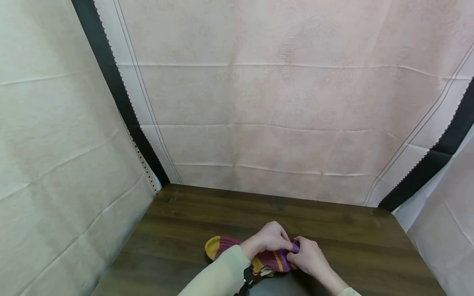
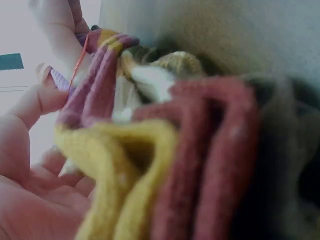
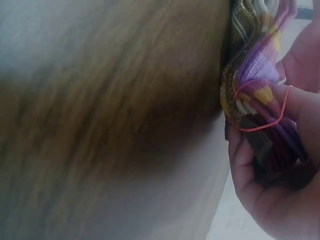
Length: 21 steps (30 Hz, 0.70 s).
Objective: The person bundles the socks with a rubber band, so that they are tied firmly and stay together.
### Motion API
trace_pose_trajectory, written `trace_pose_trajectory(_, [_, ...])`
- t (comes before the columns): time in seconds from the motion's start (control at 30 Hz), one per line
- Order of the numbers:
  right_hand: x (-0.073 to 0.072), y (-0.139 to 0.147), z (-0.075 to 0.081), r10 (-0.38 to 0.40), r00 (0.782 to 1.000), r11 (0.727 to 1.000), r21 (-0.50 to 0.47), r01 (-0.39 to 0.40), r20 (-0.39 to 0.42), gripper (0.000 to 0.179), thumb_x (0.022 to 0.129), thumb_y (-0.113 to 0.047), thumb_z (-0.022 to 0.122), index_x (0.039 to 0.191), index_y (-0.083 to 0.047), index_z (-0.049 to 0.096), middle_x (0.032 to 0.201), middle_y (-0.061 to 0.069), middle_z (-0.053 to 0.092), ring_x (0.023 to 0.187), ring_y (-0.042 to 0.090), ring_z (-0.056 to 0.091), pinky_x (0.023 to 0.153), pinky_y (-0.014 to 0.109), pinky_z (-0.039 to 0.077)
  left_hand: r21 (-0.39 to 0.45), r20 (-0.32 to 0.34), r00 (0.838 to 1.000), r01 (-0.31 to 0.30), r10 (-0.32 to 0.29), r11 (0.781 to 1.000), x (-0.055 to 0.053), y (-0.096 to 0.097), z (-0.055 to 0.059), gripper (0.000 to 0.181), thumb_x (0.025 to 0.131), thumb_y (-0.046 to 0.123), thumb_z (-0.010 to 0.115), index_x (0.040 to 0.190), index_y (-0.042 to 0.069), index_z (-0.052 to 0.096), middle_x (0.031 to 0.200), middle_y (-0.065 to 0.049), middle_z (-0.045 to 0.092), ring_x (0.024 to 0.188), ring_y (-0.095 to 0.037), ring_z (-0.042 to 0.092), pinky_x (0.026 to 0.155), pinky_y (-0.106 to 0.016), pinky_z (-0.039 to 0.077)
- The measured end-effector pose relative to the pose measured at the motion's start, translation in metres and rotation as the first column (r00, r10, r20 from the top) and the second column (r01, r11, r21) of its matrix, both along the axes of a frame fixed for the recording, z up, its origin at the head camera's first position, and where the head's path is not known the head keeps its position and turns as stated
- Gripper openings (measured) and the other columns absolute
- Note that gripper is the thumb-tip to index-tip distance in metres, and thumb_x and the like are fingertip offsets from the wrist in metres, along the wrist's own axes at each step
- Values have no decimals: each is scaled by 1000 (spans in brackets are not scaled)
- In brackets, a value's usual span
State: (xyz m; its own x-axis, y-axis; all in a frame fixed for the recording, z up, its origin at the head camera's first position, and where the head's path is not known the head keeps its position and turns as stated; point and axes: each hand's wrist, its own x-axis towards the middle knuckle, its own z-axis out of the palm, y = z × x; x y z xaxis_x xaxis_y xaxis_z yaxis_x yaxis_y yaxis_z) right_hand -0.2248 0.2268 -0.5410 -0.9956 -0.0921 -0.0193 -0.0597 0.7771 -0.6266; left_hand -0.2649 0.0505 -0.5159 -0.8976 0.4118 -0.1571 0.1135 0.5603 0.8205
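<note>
A bundle of knitted socks [image 1: 266,260], maroon, yellow and purple with pale and olive parts, lies low over the table, its yellow toe [image 1: 212,247] pointing left. At the bundle's right end, my left hand [image 1: 273,237] pinches a purple fold between thumb and fingertips. My right hand [image 1: 309,255] grips the same end from the right, fingers curled under it and thumb on top. A thin red rubber band [image 3: 265,126] loops around the gathered end, stretched out towards the right thumb. In the left wrist view the band [image 2: 79,62] runs taut beside the fingers.
Under the hands is a dark brown wood-grain table [image 1: 207,213]. Pale creased sheeting [image 1: 281,102] rises behind it, and more sheeting [image 1: 66,164] stands along the left side. Black strips [image 1: 122,94] run down the corners. A black band [image 1: 248,279] circles the left wrist.
</note>
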Motion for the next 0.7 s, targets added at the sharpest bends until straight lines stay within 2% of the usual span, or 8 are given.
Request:
trace_pose_trajectory(0.1, [2, 5, -2, 12, 999, 995, -96, -8, 41, 24, 74, -12, 79, 97, -10, 73, 76, -2, 61, 66, 17, 56, 57, 30, 44, 36, -7, 995, -101, 101, 994, 0, -2, -3, 17, 84, 17, 87, 71, 12, 77, 73, 7, 67, 65, -8, 56, 55, -24, 46])
trace_pose_trajectory(0.2, [4, 11, -3, 29, 994, 979, -202, -6, 109, 38, 78, -8, 77, 115, -6, 76, 86, 1, 68, 74, 18, 60, 62, 29, 47, 79, 12, 977, -213, 213, 974, -2, -9, -9, 28, 84, 15, 84, 62, 13, 67, 62, 6, 61, 56, -10, 52, 49, -25, 41])
trace_pose_trajectory(0.3, [6, 18, -5, 58, 983, 943, -333, 4, 176, 58, 82, -4, 76, 139, -1, 67, 110, 10, 72, 90, 21, 64, 71, 29, 52, 56, 39, 961, -275, 273, 960, 0, -18, -17, 39, 85, 15, 84, 56, 15, 58, 54, 5, 55, 50, -11, 49, 47, -25, 38])
trace_pose_trajectory(0.37, [5, 21, -8, 75, 974, 905, -424, 24, 214, 67, 86, -1, 75, 149, 5, 55, 126, 16, 69, 101, 23, 64, 78, 31, 55, 19, 37, 959, -282, 281, 959, 3, -22, -21, 43, 83, 16, 86, 54, 17, 54, 54, 6, 51, 50, -11, 47, 47, -25, 37])
trace_pose_trajectory(0.47, [4, 24, -13, 67, 957, 831, -547, 103, 281, 69, 95, -2, 69, 155, 12, 40, 132, 23, 65, 103, 25, 67, 79, 36, 60, -31, 36, 965, -258, 259, 966, 7, -25, -22, 45, 81, 19, 87, 54, 18, 52, 55, 7, 47, 51, -10, 44, 49, -25, 35])
trace_pose_trajectory(0.53, [3, 23, -16, 26, 948, 776, -604, 180, 316, 64, 100, -5, 66, 153, 16, 38, 128, 24, 64, 100, 26, 69, 80, 40, 63, -40, 33, 975, -219, 221, 975, 8, -27, -20, 45, 81, 20, 87, 54, 18, 51, 56, 7, 45, 52, -10, 41, 49, -25, 34])
trace_pose_trajectory(0.63, [1, 17, -17, -49, 940, 712, -648, 271, 339, 63, 102, -9, 67, 151, 17, 38, 127, 28, 62, 99, 27, 70, 82, 44, 64, -63, -7, 994, -106, 105, 992, 7, -29, -15, 38, 83, 20, 85, 58, 18, 56, 60, 7, 49, 54, -10, 44, 53, -24, 37])
trace_pose_trajectory(0.7, [-1, 14, -17, -77, 940, 706, -647, 286, 332, 63, 101, -10, 70, 149, 17, 40, 128, 29, 61, 99, 27, 70, 83, 45, 64, -86, -79, 997, -5, -2, 996, 4, -31, -14, 28, 85, 18, 83, 66, 18, 63, 68, 7, 55, 60, -9, 49, 57, -24, 42])
